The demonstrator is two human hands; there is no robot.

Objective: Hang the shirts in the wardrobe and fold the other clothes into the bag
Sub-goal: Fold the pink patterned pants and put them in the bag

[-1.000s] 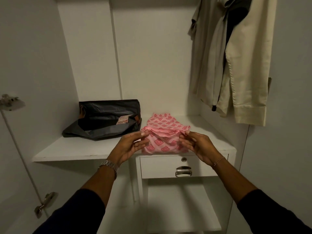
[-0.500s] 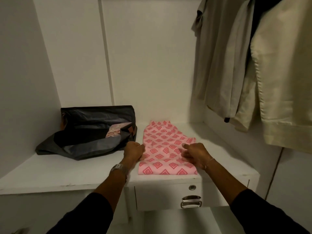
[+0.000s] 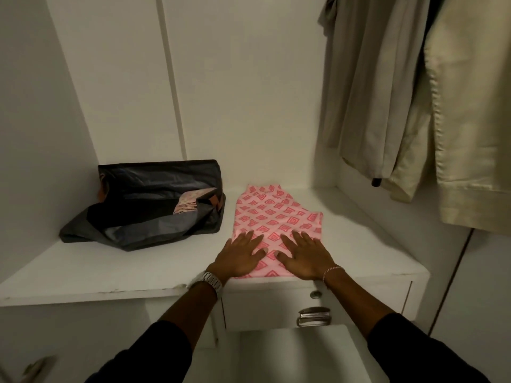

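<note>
A pink garment (image 3: pixel 273 214) with a red diamond print lies folded flat on the white wardrobe shelf (image 3: pixel 110 269). My left hand (image 3: pixel 240 255) and my right hand (image 3: pixel 302 257) both press flat on its near end, fingers spread and straight. Left of the garment sits a dark grey bag (image 3: pixel 149 205), its mouth open, with a piece of pale patterned cloth (image 3: pixel 190 203) showing inside. Beige and cream shirts (image 3: pixel 409 100) hang at the upper right.
A drawer (image 3: pixel 315 305) with a metal pull handle and a small lock sits under the shelf's front edge, below my hands. White wardrobe walls close in at the left and back. A lower shelf (image 3: pixel 290 352) shows beneath the drawer.
The garment's raised fold has been laid down flat on the shelf. Both hands went from pinching the cloth to lying flat on it with fingers spread. The view moved closer.
</note>
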